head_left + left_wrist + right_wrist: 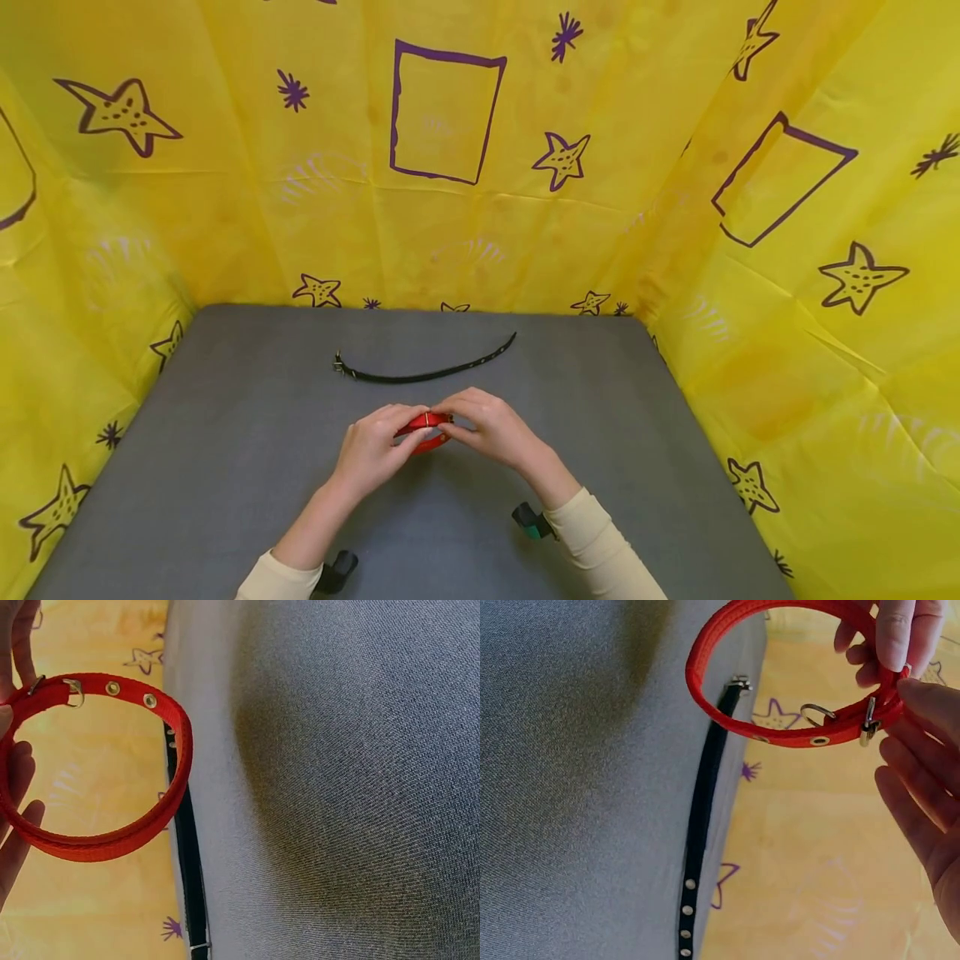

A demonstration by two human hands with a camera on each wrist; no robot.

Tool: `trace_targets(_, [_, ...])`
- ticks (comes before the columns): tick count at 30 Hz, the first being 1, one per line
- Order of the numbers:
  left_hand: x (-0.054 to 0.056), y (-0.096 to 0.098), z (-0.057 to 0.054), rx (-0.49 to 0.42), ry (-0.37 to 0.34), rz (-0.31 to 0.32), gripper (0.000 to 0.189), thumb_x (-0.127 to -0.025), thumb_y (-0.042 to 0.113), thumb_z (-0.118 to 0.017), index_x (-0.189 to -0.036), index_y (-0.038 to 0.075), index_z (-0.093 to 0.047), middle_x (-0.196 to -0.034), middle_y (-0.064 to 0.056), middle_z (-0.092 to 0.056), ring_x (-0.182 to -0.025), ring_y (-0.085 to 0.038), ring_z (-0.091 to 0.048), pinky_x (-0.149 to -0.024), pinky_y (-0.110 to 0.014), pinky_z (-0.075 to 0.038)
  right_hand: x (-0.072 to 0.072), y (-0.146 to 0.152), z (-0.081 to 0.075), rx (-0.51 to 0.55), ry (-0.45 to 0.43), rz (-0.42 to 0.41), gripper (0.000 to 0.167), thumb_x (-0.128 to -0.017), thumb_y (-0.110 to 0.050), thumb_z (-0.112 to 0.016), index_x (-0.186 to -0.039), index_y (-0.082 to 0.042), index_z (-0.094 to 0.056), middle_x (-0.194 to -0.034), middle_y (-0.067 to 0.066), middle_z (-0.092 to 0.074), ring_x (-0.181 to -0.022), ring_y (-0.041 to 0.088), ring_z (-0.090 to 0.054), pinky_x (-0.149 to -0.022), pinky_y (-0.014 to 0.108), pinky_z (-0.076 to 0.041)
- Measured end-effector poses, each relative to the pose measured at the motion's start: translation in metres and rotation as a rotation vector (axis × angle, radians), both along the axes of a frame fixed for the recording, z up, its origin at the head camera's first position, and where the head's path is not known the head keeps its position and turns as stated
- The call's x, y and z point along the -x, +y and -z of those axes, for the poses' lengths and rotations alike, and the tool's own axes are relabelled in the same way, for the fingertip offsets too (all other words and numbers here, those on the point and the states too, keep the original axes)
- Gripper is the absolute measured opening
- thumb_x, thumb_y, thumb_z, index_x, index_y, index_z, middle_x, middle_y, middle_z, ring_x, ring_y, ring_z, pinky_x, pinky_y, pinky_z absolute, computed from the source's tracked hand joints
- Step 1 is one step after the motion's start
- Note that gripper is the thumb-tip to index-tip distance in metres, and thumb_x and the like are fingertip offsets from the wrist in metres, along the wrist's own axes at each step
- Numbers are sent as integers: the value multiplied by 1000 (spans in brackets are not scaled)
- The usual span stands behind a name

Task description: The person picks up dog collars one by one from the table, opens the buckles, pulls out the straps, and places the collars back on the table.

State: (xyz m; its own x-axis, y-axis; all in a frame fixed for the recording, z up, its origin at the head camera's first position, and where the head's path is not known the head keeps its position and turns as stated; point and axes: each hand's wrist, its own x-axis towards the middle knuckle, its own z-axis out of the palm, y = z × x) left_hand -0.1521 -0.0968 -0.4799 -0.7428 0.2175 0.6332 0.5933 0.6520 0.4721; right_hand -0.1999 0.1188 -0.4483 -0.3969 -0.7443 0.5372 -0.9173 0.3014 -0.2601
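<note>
Both hands hold a red collar (pixel 431 446), bent round into a loop above the table. Its strap end is through the metal buckle (pixel 869 722); a D-ring (pixel 817 714) and metal-rimmed holes show on the band. The left hand (pixel 377 444) pinches the band from the left, fingers on top and thumb below. From the right, the right hand (pixel 491 427) pinches it close to the buckle, thumb and fingertips on the strap. Beyond the hands a black collar (pixel 420 378) lies stretched out on the table, buckle at its left end and holes towards its right.
The grey tabletop (pixel 247 400) is bordered by yellow cloth walls (pixel 480 242) with purple star and frame drawings at the back and both sides. Dark wrist-worn devices (pixel 531 520) sit under the forearms, beside the cream sleeves (pixel 603 542).
</note>
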Motion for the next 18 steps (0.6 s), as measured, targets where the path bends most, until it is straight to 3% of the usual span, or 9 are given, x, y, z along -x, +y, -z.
trace_targets(11, [-4,2,1,3,-28,5,28,-76,23,-85,-102,14,-75,-91,3,-72,-75,-11,-64,-57,-29,-53,-5,-1,0,-33,-37,48,21,-84,-17,-79,-103,-9,-74,-97,-3,-71,-85,12,-63,-75,14,-48])
trace_targets(18, [-4,1,0,-17,-36,12,29,-75,24,-86,-100,15,-76,-89,4,-71,-74,-10,-63,-57,-27,-53,-6,-2,0,-34,-66,56,18,-84,-16,-78,-101,-10,-73,-93,-4,-69,-84,11,-61,-76,14,-48])
